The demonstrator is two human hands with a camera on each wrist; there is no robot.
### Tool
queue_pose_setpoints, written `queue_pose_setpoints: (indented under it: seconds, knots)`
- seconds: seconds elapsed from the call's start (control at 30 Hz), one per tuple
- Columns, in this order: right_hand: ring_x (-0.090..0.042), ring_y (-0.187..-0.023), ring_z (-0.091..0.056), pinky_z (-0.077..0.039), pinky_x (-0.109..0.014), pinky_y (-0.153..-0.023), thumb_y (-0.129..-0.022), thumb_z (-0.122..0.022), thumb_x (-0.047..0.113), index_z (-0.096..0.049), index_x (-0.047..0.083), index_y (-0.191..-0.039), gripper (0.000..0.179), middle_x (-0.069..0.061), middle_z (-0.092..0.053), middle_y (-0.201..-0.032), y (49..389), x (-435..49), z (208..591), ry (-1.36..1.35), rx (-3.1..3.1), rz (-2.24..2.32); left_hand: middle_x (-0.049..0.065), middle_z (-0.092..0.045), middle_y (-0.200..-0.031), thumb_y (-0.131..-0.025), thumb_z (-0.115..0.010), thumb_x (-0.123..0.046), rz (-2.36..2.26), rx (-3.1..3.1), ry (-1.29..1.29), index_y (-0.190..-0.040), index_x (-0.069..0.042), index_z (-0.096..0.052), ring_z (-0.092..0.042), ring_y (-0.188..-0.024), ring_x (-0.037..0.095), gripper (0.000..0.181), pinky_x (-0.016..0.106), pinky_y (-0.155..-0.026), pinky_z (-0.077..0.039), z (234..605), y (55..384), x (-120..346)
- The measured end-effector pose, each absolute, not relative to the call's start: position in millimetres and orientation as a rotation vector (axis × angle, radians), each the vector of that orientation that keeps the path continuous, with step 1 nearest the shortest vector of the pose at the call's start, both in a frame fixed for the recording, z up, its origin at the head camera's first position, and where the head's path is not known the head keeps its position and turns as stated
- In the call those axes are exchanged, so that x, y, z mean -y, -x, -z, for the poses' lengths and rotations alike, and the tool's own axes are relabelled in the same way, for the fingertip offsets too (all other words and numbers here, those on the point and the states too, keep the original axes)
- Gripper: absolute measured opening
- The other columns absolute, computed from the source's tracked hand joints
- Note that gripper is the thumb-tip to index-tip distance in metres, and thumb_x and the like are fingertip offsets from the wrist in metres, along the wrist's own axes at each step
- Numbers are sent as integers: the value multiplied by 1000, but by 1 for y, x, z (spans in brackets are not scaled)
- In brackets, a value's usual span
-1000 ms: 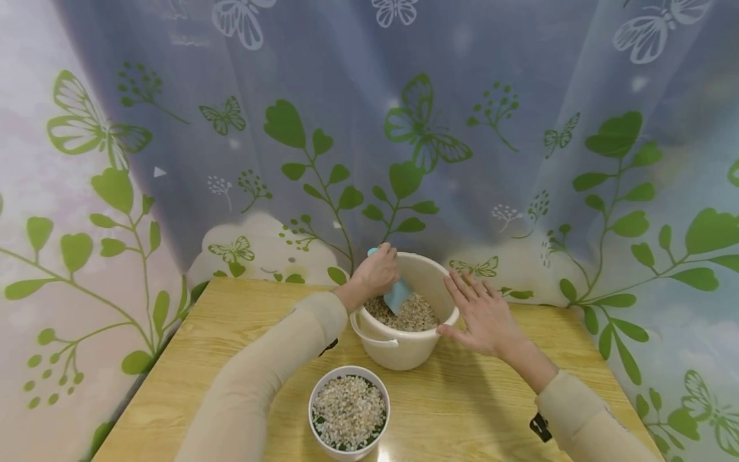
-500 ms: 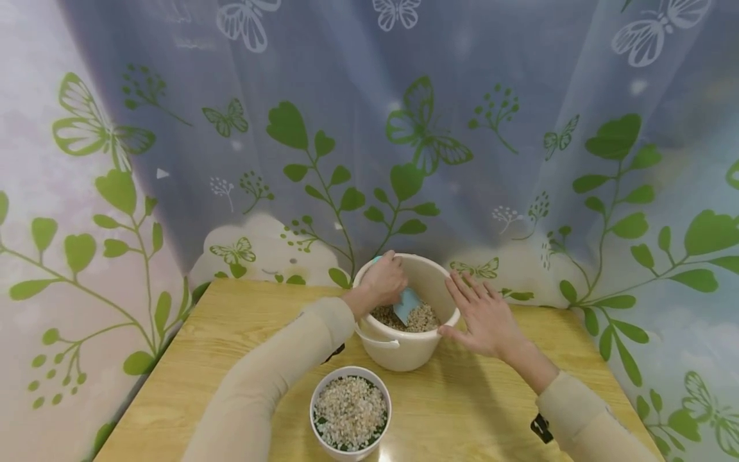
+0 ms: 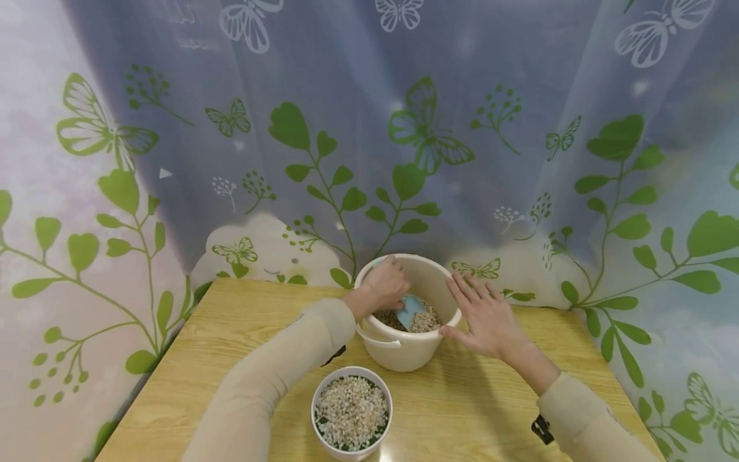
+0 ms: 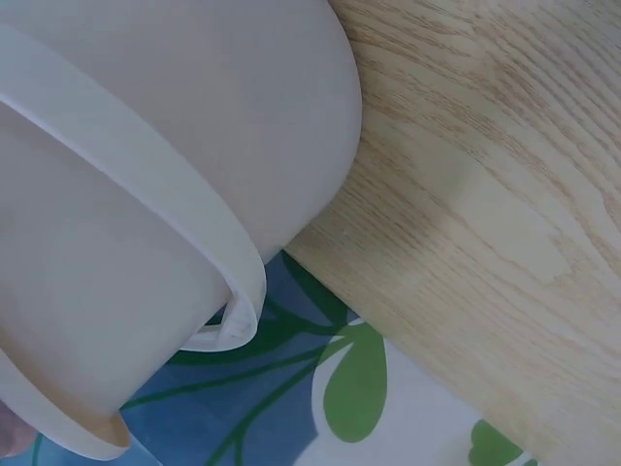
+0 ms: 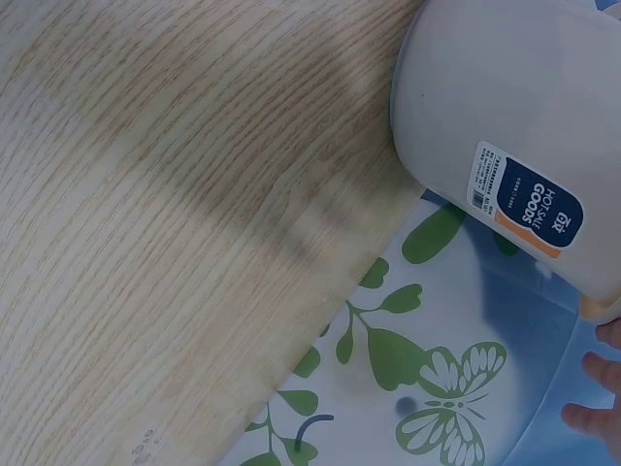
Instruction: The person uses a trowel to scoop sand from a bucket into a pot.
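Note:
Inside the cream bucket (image 3: 404,353), my left hand (image 3: 385,282) grips a light blue scoop (image 3: 410,311), its blade down in the tan pebbles (image 3: 427,319). The handle is mostly hidden by the fingers. My right hand (image 3: 482,316) rests with straight, slightly spread fingers against the bucket's right rim. In the left wrist view the bucket's wall and its white handle (image 4: 175,194) fill the left side. The right wrist view shows a label (image 5: 529,201) on the bucket and several right fingertips (image 5: 592,417) near its rim.
A white pot (image 3: 352,453) topped with pale pebbles over something green stands in front of the bucket. Both rest on a wooden table (image 3: 260,321). A patterned curtain (image 3: 323,160) hangs right behind the table's back edge.
My left hand has moved slightly right and deeper into the bucket, carrying the scoop's blade rightward through the pebbles. The right hand has stayed at the rim.

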State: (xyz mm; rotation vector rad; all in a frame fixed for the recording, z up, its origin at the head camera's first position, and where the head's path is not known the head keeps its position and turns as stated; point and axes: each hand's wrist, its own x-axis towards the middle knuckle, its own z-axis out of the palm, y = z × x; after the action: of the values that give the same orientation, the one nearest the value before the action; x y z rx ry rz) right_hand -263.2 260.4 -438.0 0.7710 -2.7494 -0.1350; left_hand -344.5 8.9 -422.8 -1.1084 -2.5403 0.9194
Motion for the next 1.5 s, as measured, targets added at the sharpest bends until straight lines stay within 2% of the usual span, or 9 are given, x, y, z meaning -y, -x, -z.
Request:
queue_pose_setpoints:
  seconds: [0.33, 0.6, 0.77, 0.97, 1.23, 1.5]
  knots:
    - [-40, -161, -30, -32, -64, -125, -94, -48, 80, -28, 8, -167, 104, -14, -29, -175, 263, -260, 438, -752, 2771, 149, -8, -79, -103, -99, -52, -72, -913, 2537, 1136, -101, -28, -78, -69, -100, 15, 51, 32, -89, -50, 424, 344, -7]
    - [-40, -161, -30, -31, -63, -125, -95, -43, 82, -28, 8, -167, 105, -15, -28, -175, 263, -261, 439, -762, 2762, 124, -5, -80, -106, -100, -50, -72, -833, 2558, 1167, -102, -27, -78, -71, -104, 16, 54, 34, -94, -53, 422, 342, -4]
    - [-41, -160, -31, -32, -64, -125, -95, -40, 83, -29, 7, -166, 105, -14, -26, -175, 263, -262, 439, -767, 2752, 111, -6, -79, -111, -100, -50, -71, -751, 2622, 1184, -110, -27, -76, -70, -111, 17, 52, 36, -102, -51, 421, 343, -2]
    - [-38, -163, -27, -30, -63, -126, -95, -43, 81, -24, 9, -168, 105, -11, -21, -177, 264, -262, 440, -758, 2779, 125, -6, -78, -118, -101, -49, -71, -671, 2675, 1195, -121, -29, -74, -69, -118, 17, 53, 38, -108, -49, 419, 342, 1]
    - [-39, -162, -28, -31, -63, -126, -95, -42, 83, -25, 8, -168, 106, -12, -22, -176, 263, -263, 437, -754, 2772, 141, -5, -77, -126, -102, -47, -71, -627, 2685, 1207, -133, -31, -72, -69, -123, 18, 57, 42, -116, -46, 414, 342, 3]
    - [-41, -161, -30, -30, -64, -126, -95, -39, 84, -25, 9, -168, 105, -13, -23, -176, 264, -262, 438, -766, 2785, 131, -5, -76, -129, -101, -46, -73, -548, 2695, 1185, -136, -34, -70, -69, -125, 18, 57, 45, -117, -47, 415, 339, 10]
